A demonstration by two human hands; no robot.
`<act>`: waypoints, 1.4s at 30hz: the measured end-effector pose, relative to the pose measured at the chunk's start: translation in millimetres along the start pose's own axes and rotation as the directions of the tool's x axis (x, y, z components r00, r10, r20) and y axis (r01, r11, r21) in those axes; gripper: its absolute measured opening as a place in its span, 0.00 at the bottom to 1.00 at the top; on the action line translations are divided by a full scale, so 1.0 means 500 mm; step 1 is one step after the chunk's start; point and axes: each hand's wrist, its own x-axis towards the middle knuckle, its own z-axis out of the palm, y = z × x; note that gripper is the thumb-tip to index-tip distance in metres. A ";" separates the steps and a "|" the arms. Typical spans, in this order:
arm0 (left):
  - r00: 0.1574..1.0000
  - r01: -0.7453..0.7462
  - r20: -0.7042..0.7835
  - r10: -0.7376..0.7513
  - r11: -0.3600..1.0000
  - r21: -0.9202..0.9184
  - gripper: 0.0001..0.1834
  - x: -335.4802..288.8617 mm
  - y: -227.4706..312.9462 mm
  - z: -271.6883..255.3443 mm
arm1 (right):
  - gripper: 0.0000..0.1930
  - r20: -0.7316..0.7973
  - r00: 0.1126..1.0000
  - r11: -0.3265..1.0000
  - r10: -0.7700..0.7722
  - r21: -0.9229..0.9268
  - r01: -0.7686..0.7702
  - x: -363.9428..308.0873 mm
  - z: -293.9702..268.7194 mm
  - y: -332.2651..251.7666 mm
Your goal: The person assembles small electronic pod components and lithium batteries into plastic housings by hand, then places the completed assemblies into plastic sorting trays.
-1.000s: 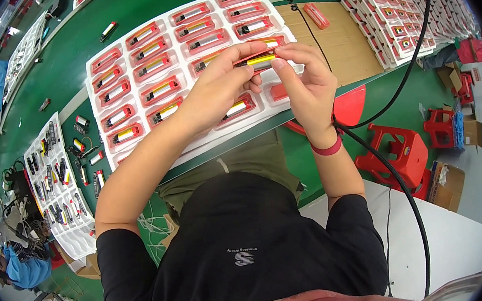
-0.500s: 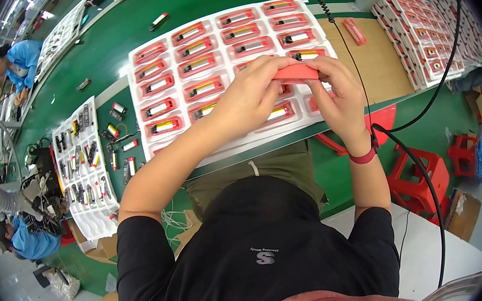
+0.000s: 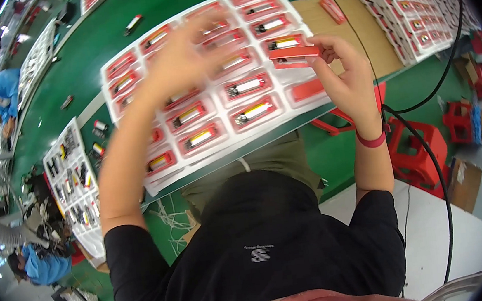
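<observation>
Over the right part of the white tray [image 3: 220,107], the right hand [image 3: 325,52] pinches one end of a slim red case [image 3: 293,53], nearly closed between thumb and fingers, leaving the other end free towards the tray's middle. The left hand [image 3: 184,56] is above the tray's middle, its fingers seemingly spread (too blurred to tell whether it has hold of anything). The red case looks light, stiff and rather smooth, so it could pivot or slip; gently gripping both long edges near its middle would likely steady it.
</observation>
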 end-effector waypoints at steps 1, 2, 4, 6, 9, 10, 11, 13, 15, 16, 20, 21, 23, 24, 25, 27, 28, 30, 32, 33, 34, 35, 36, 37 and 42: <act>0.972 0.215 -0.071 -0.223 0.971 -0.104 0.24 0.043 -0.036 -0.042 | 0.10 0.022 1.000 0.981 0.004 -0.193 0.000 0.006 -0.022 0.010; 0.972 0.090 -0.217 -0.096 0.995 -0.038 0.23 0.080 -0.170 -0.100 | 0.08 0.027 0.991 0.986 0.134 -0.108 -0.130 0.004 -0.030 0.015; 0.934 0.303 -0.302 -0.190 0.867 0.394 0.29 0.114 -0.368 -0.214 | 0.09 0.094 0.988 0.990 0.126 -0.080 -0.119 0.000 -0.028 0.043; 0.874 0.484 -0.275 -0.401 0.658 0.577 0.32 0.121 -0.483 -0.260 | 0.08 0.165 0.981 0.990 0.104 -0.113 -0.086 0.005 -0.018 0.060; 0.845 0.491 -0.172 -0.506 0.609 0.623 0.32 0.115 -0.550 -0.265 | 0.09 0.178 0.984 0.953 -0.009 -0.296 0.062 0.009 -0.010 0.080; 0.858 0.485 -0.201 -0.472 0.619 0.618 0.27 0.130 -0.540 -0.237 | 0.10 0.133 0.991 0.952 0.024 -0.306 0.018 -0.001 -0.010 0.078; 0.902 0.426 -0.220 -0.372 0.676 0.601 0.20 0.125 -0.545 -0.240 | 0.10 0.134 0.991 0.957 0.002 -0.288 0.037 -0.001 -0.006 0.070; 0.893 0.449 -0.268 -0.361 0.699 0.556 0.15 0.122 -0.535 -0.226 | 0.11 -0.009 0.999 0.988 0.037 -0.151 -0.038 -0.006 -0.001 0.057; 0.907 0.420 -0.258 -0.332 0.732 0.536 0.13 0.116 -0.501 -0.218 | 0.12 -0.058 0.998 0.991 0.006 -0.133 -0.013 -0.013 0.004 0.039; 0.895 0.446 -0.252 -0.367 0.728 0.521 0.13 0.105 -0.489 -0.231 | 0.12 -0.035 0.999 0.995 -0.015 -0.101 0.012 -0.013 0.007 0.020; 0.953 0.201 -0.271 -0.133 0.949 0.241 0.14 0.124 -0.310 -0.205 | 0.15 0.051 0.996 0.998 -0.068 -0.012 0.069 -0.021 0.012 -0.012; 0.973 0.143 -0.197 -0.122 0.985 0.098 0.14 0.125 -0.225 -0.172 | 0.17 0.095 0.993 0.997 -0.069 0.025 0.067 -0.026 0.013 -0.015; 0.993 -0.032 -0.113 0.039 0.998 0.056 0.14 0.074 -0.077 -0.103 | 0.17 0.129 0.991 0.990 -0.020 0.139 0.002 -0.021 0.051 -0.041; 0.991 -0.108 -0.068 0.114 0.991 0.080 0.14 0.043 -0.008 -0.072 | 0.16 0.055 0.998 0.891 0.033 0.450 -0.054 -0.015 0.087 -0.063; 0.981 -0.190 -0.022 0.193 0.977 0.092 0.14 0.016 0.049 -0.045 | 0.14 -0.005 0.994 0.701 0.111 0.709 -0.075 -0.014 0.100 -0.075; 0.960 -0.277 -0.023 0.278 0.959 0.054 0.15 -0.031 0.112 -0.004 | 0.13 0.067 0.993 0.643 0.101 0.757 -0.116 -0.012 0.100 -0.059; 0.940 -0.338 -0.010 0.340 0.938 0.080 0.15 -0.041 0.128 0.007 | 0.11 0.124 0.990 0.577 0.073 0.804 -0.144 -0.009 0.100 -0.052; 0.947 -0.318 -0.057 0.317 0.948 -0.009 0.18 -0.059 0.144 0.026 | 0.10 0.122 0.987 0.584 0.106 0.796 -0.161 -0.015 0.092 -0.045; 0.937 -0.339 -0.106 0.333 0.940 -0.044 0.19 -0.068 0.140 0.034 | 0.09 0.104 0.982 0.586 0.156 0.791 -0.177 -0.022 0.081 -0.040; 0.934 -0.346 -0.108 0.341 0.938 -0.032 0.20 -0.072 0.126 0.035 | 0.09 0.107 0.981 0.588 0.159 0.788 -0.182 -0.025 0.074 -0.036; 0.931 -0.351 -0.108 0.348 0.936 -0.017 0.20 -0.076 0.118 0.034 | 0.09 0.117 0.981 0.615 0.156 0.765 -0.189 -0.029 0.071 -0.035; 0.932 -0.349 -0.109 0.345 0.937 -0.018 0.20 -0.076 0.119 0.036 | 0.09 0.126 0.980 0.641 0.151 0.743 -0.194 -0.032 0.070 -0.035; 0.932 -0.349 -0.116 0.344 0.937 -0.025 0.19 -0.076 0.122 0.037 | 0.09 0.127 0.980 0.640 0.152 0.743 -0.196 -0.034 0.072 -0.038; 0.931 -0.351 -0.122 0.344 0.936 -0.033 0.18 -0.076 0.125 0.041 | 0.09 0.113 0.982 0.643 0.149 0.744 -0.183 -0.037 0.073 -0.040; 0.901 -0.394 -0.175 0.397 0.918 0.051 0.15 -0.078 0.120 0.049 | 0.08 0.112 0.981 0.637 0.159 0.748 -0.189 -0.042 0.078 -0.047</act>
